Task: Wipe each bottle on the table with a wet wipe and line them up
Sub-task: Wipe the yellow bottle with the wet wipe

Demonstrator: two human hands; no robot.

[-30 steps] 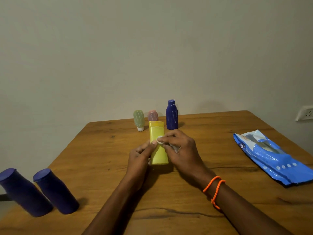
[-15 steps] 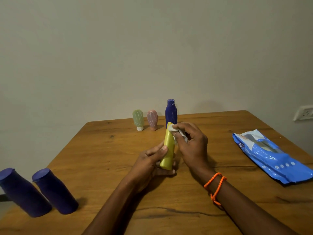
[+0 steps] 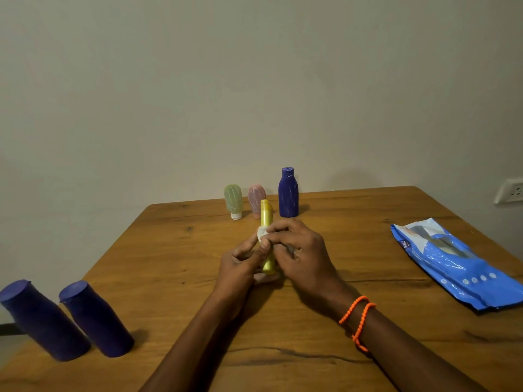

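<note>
Two hands work on one yellow bottle (image 3: 267,222) above the middle of the table (image 3: 169,250). The left hand (image 3: 240,267) grips the bottle's lower part, fingers curled round it, the base just above the wood near the person. The right hand (image 3: 297,256) pinches a white wipe (image 3: 261,232) against the bottle's middle, thumb and fingertips closed on the cloth.

To do this step well, the left hand should likely steady the base and turn the bottle a little at a time, while the right hand draws the wipe along the full length, cap end included. Pressure should stay light: a narrow, smooth bottle could slip from a wet grip. The part under the left fingers looks likely to be missed unless the grip shifts.

The bottle's long axis runs away from the person, tilted up, with the rounded cap end pointing toward the wall and the base toward the person.

Behind it, three bottles stand in a row near the far edge: a green bottle (image 3: 233,200), a pink bottle (image 3: 256,197) and a tall blue bottle (image 3: 288,193). Two dark bottles (image 3: 68,318) stand at the near left edge, probably not yet wiped. The wipes pack (image 3: 452,261) lies well apart at the right.
</note>
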